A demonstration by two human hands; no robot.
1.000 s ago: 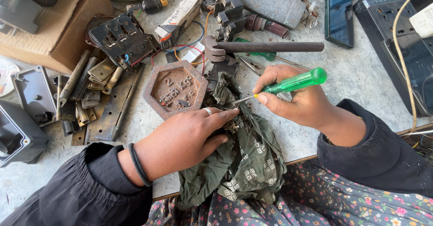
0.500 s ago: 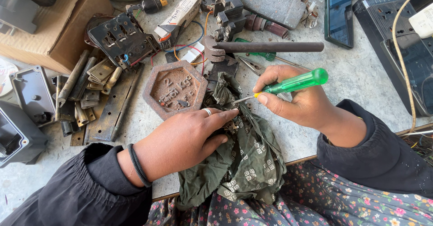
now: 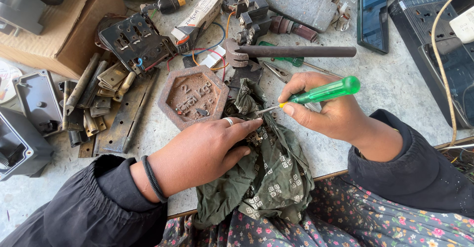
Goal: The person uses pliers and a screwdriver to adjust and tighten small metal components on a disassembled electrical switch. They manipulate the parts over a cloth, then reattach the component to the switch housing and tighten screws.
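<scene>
Little has changed since the earlier frames: both hands stay where they were, and only the green-handled screwdriver [image 3: 316,93] has tilted slightly. Nearest the person, a green patterned cloth [image 3: 269,178] hangs over the table's edge onto a floral lap. The left hand [image 3: 205,153], palm down with a ring on one finger and a dark band at the wrist, presses on the cloth; its fingers [image 3: 244,128] are stretched almost flat, pinning a small dark part that is mostly hidden in the folds. The right hand [image 3: 328,111] has its fingers closed around the screwdriver, whose metal tip points left into that part, just beside the left fingertips. Beyond the hands, the grey table [image 3: 395,86] is crowded: a rusty hexagonal weight [image 3: 193,96] sits just past the cloth, a hammer [image 3: 291,52] lies behind the screwdriver, metal strips and hinges [image 3: 106,94] are piled to the left, and a cardboard box [image 3: 64,30], a phone [image 3: 373,15] and a black power strip [image 3: 437,44] lie farthest away.
</scene>
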